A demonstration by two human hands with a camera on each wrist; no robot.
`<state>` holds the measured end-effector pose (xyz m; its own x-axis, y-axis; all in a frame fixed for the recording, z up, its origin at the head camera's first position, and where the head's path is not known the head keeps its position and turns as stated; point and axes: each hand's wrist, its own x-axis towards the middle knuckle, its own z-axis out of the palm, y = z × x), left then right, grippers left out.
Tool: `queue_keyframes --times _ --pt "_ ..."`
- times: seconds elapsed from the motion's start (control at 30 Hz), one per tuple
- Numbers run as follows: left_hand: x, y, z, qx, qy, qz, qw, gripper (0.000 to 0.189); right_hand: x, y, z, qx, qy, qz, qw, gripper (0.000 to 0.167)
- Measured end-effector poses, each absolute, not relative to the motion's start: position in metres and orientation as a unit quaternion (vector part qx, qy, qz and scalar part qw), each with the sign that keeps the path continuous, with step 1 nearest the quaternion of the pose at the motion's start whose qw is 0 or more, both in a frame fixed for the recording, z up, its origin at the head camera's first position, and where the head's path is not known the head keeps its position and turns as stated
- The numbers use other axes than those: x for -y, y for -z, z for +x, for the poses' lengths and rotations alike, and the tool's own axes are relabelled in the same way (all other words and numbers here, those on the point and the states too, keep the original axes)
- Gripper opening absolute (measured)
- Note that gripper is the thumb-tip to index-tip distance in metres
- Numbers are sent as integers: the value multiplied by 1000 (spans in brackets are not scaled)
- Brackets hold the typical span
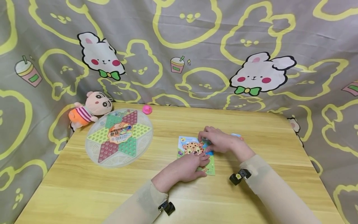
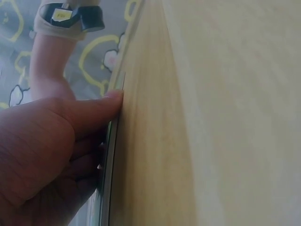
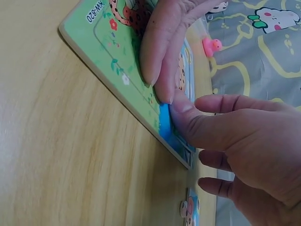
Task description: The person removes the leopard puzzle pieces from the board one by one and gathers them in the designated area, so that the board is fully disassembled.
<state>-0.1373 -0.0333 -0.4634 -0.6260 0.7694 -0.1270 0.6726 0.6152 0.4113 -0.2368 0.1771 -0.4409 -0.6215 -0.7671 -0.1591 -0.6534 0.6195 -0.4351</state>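
Observation:
A jigsaw puzzle board (image 1: 181, 143) with a cartoon leopard on a green and blue ground lies flat on the table. Across its lower part rests my left hand (image 1: 191, 166), straight fingers (image 3: 153, 61) pressing on the picture. Its thumb (image 2: 106, 106) lies by the board's near edge. Over the upper right corner, my right hand (image 1: 218, 140) pinches a blue puzzle piece (image 3: 165, 123) between bent thumb and index finger, with the thumb tip on the piece, close to the left fingertips. Part of that piece is hidden under the hands.
Behind my right hand lies another small colourful piece (image 1: 237, 136). A round Chinese checkers board (image 1: 92, 152) stands to the left, with a plush doll (image 1: 84, 113) behind it and a pink rubber duck (image 1: 147, 109) near the back edge. A patterned curtain (image 1: 195, 59) surrounds the table.

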Motion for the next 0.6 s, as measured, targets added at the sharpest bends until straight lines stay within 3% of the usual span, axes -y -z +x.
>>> queue_keyframes --times 0.4,0.6 --pt "32 464 -137 -887 -161 408 144 57 -182 450 -238 -879 253 -360 183 45" --pt "32 464 -137 -887 -161 410 141 58 -188 457 -233 -880 278 -356 150 43"
